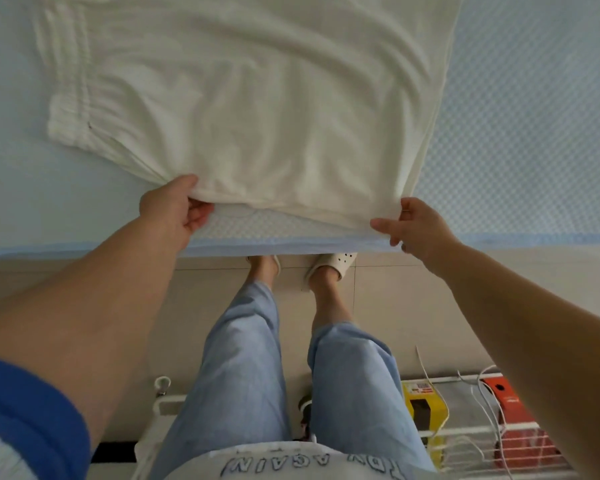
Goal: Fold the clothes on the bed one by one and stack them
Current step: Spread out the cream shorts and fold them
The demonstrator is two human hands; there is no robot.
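Cream garment [257,109]: soft knit, spread over the upper half of the frame on the bed, wrinkled; ribbed elastic band at upper left, which suggests trousers or shorts. Near hem lifted off the mattress at both corners.
Left hand [174,209]: centre left, thumb on top and fingers curled under the hem corner, pinching the cloth. Likely holding the corner so the edge keeps taut.
Right hand [413,226]: centre right, pinching the other hem corner between thumb and fingers; forefinger points left along the edge. Paired grip probably squares the hem for a straight fold.
Step in hand: judged to be the start of a fold, hem about to be carried up toward the band, or the piece being pulled flat first. Cannot tell which.
Stack: none in view.
Bed [534,133]: pale blue textured cover, edge running across mid-frame; gives a flat base for folding.
Person: standing just beside the bed edge, blue trousers [243,358], pale slippers [336,263] on tiled floor.
Wire rack [465,434]: lower right, holding a yellow box [425,403], an orange box [510,407] and white cables.
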